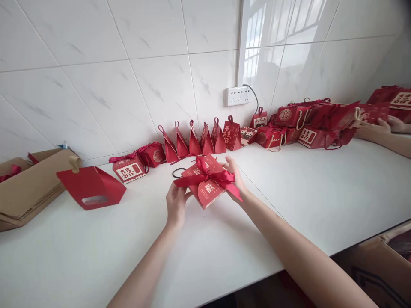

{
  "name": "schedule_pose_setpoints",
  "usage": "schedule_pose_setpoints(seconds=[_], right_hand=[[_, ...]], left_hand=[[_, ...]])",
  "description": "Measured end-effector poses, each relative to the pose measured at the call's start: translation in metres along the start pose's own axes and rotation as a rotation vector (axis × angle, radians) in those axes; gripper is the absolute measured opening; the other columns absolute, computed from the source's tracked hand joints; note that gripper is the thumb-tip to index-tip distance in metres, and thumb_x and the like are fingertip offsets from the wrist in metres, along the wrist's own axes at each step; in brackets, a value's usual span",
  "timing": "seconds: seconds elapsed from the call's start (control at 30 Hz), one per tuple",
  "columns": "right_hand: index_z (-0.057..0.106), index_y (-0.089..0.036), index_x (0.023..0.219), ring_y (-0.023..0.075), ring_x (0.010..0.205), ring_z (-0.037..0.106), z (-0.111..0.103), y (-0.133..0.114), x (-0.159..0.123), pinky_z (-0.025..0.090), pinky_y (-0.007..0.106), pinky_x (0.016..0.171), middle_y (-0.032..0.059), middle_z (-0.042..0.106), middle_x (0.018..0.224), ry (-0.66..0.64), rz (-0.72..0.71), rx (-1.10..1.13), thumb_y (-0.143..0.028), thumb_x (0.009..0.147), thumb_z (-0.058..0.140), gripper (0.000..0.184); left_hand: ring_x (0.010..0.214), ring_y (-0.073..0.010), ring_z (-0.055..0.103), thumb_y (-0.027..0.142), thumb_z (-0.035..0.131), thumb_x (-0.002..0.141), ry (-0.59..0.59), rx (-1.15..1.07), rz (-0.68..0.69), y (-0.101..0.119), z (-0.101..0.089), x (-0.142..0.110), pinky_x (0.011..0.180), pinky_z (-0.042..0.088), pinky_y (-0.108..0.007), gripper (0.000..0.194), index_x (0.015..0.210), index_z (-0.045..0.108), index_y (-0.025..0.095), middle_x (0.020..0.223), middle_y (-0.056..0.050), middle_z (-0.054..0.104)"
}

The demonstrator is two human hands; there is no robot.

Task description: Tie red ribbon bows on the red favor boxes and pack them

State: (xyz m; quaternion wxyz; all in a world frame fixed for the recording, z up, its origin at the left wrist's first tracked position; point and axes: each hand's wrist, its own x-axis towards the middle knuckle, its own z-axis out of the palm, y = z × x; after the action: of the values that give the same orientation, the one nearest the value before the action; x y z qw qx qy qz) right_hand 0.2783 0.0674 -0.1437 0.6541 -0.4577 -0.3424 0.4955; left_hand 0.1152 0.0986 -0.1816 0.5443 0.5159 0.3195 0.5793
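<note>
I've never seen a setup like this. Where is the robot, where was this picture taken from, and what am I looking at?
There's no robot here: these are a person's bare hands. The single picture comes from a camera worn on that person's head, looking forward and down.

The left hand and right hand hold a ribbon-tied red box between them, above a white table.

Along the tiled wall stands a row of peaked red boxes. To the left are a red box with a window and a brown cardboard box; to the right is a pile of red boxes. Another person's hands show at the far right edge; what they are doing is hard to tell.
</note>
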Motion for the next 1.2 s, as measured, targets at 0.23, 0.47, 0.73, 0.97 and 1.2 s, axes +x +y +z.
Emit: schedule_pose_setpoints(seconds=[0.23,0.47,0.73,0.97,1.2], right_hand=[[0.053,-0.018,0.069,0.0169,0.067,0.056,0.001,0.018,0.009,0.046,0.028,0.059,0.0058,0.059,0.083,0.125,0.021,0.013,-0.066,0.075,0.045,0.049],[0.056,-0.019,0.075,0.0175,0.086,0.060,0.004,0.011,0.003,0.053,0.033,0.079,0.0023,0.060,0.088,-0.044,-0.163,-0.057,-0.061,0.074,0.058,0.042],[0.054,-0.017,0.069,0.0161,0.078,0.062,0.001,0.012,0.007,0.059,0.033,0.068,0.0021,0.064,0.081,0.086,-0.252,-0.076,-0.058,0.055,0.077,0.049],[0.054,-0.018,0.064,0.0187,0.078,0.066,-0.001,0.006,0.004,0.058,0.031,0.063,0.0044,0.067,0.083,0.090,-0.310,-0.137,-0.059,0.055,0.077,0.048],[0.054,-0.018,0.062,0.0215,0.091,0.064,0.008,0.015,-0.008,0.055,0.036,0.078,0.0080,0.068,0.096,-0.059,-0.455,-0.320,-0.052,0.069,0.072,0.039]], left_hand=[[0.094,-0.0250,0.061,0.060,0.072,0.061,-0.175,0.048,-0.082,-0.004,0.000,-0.003,0.077,0.051,-0.034,0.062,0.102,0.051,0.019,0.104,-0.010,0.061],[0.094,-0.0219,0.060,0.054,0.078,0.055,0.088,0.246,0.075,0.005,0.004,-0.001,0.079,0.050,-0.035,0.071,0.102,0.038,0.020,0.115,-0.012,0.050],[0.137,-0.0334,0.028,0.060,0.081,0.046,-0.155,0.419,0.089,0.011,-0.012,0.005,0.106,0.033,-0.046,0.084,0.107,0.039,0.021,0.137,-0.016,0.037],[0.127,-0.0311,0.042,0.080,0.059,0.057,-0.175,0.196,-0.020,0.017,-0.022,0.013,0.102,0.036,-0.044,0.073,0.099,0.049,0.021,0.127,-0.013,0.050],[0.103,-0.0209,0.056,0.049,0.067,0.072,0.076,0.337,0.183,0.025,-0.006,0.002,0.084,0.046,-0.032,0.036,0.079,0.048,0.019,0.118,-0.008,0.055]])
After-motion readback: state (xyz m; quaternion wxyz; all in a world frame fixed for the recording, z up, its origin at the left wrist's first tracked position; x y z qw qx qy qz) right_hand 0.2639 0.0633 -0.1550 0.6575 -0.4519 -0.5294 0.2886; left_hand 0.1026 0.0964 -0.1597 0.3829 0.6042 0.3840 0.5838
